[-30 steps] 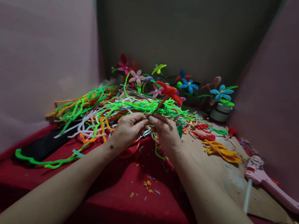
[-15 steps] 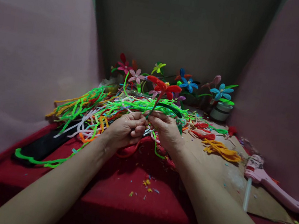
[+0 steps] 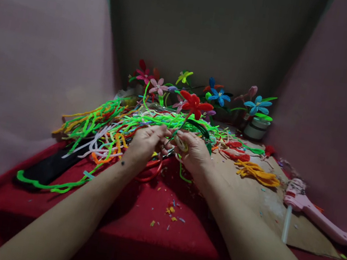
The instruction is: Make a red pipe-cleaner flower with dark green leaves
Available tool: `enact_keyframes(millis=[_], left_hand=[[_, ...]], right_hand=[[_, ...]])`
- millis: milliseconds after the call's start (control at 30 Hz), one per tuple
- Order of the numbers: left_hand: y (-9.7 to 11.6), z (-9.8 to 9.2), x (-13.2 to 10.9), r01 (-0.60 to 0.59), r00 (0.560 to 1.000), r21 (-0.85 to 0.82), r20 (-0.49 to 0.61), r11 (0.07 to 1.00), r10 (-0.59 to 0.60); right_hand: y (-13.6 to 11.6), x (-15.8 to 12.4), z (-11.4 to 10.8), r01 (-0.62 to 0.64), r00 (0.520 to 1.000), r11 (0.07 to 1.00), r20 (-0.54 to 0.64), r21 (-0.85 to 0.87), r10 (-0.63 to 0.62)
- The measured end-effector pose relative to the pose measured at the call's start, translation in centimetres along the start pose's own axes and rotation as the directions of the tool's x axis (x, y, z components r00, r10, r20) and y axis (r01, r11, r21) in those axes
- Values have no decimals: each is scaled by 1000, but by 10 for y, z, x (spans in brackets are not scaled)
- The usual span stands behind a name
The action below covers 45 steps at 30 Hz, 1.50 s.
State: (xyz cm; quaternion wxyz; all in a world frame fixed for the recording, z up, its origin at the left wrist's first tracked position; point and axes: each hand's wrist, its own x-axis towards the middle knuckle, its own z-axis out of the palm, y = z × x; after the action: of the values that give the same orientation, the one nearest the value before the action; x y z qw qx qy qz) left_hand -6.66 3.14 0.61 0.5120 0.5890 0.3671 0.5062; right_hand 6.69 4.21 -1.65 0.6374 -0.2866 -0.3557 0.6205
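Observation:
A red pipe-cleaner flower (image 3: 194,105) stands upright above my hands, its thin stem running down between my fingertips. My right hand (image 3: 194,151) is closed, thumb and fingers pinching near the stem, with a small pale ring-shaped thing (image 3: 182,143) against the fingers; its kind is unclear. My left hand (image 3: 148,141) is closed too, its fingertips at the lower stem and partly hidden. A dark green leaf (image 3: 198,127) arches out to the right of the stem. Below my left hand, red-handled scissors (image 3: 151,174) lie on the red cloth (image 3: 157,233).
Behind my hands is a heap of green pipe cleaners (image 3: 148,119). Finished flowers, including a blue one (image 3: 257,105), stand at the back near a jar (image 3: 256,128). To the right, yellow pipe cleaners (image 3: 258,174) and a pink glue gun (image 3: 312,209) lie on cardboard (image 3: 247,207).
The red flower has turned and shifted slightly right, its petals now facing me more. My left hand has rolled over, back upward. The pale ring and the scissors' red handles now show.

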Motion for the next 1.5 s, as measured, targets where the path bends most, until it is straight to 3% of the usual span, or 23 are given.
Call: enact_keyframes(millis=[100, 233, 333, 500, 600, 667, 767, 833, 967, 1033, 1167, 1300, 1500], left_hand=[[-2, -7, 5, 103, 991, -180, -62, 978, -116], [-10, -3, 2, 198, 977, -132, 107, 971, -185], [-14, 10, -5, 128, 977, -104, 185, 986, -107], [-20, 27, -9, -36, 994, -27, 103, 999, 38], [-22, 25, -7, -16, 995, -52, 97, 999, 21], [-20, 20, -6, 44, 984, -140, 176, 989, -19], [-10, 9, -7, 148, 926, -233, 374, 961, -52], [-1, 3, -9, 164, 877, -184, 476, 969, -58], [6, -1, -13, 136, 738, 176, 638, 975, -218], [2, 0, -12, 122, 707, 329, 633, 936, -315], [-4, 2, -8, 87, 780, 364, 554, 927, -291], [3, 5, -8, 72, 843, 343, 481, 937, -241], [5, 4, -8, 140, 862, 243, 447, 960, -239]], right_hand=[[-2, 0, 1, -43, 999, 993, -12, 108, 45], [-3, 0, 3, -11, 998, 980, 60, 196, -1], [-2, 1, 4, 24, 997, 974, 60, 224, -39], [-1, -4, 9, 3, 999, 965, 42, 263, -14], [0, -6, 11, -35, 998, 961, 57, 275, 20], [-1, -5, 10, -55, 998, 952, 55, 301, 40], [-1, 0, 5, -70, 998, 936, 30, 345, 64], [-1, 3, 1, -74, 997, 929, 39, 363, 64], [-3, 1, -4, -123, 986, 936, 145, 328, 79], [-4, -1, -6, -149, 980, 939, 170, 310, 99], [-6, -3, -10, -179, 971, 927, 212, 329, 112], [-9, -6, -9, -172, 961, 932, 264, 320, 87], [-12, -5, -6, -104, 969, 958, 243, 268, 37]])
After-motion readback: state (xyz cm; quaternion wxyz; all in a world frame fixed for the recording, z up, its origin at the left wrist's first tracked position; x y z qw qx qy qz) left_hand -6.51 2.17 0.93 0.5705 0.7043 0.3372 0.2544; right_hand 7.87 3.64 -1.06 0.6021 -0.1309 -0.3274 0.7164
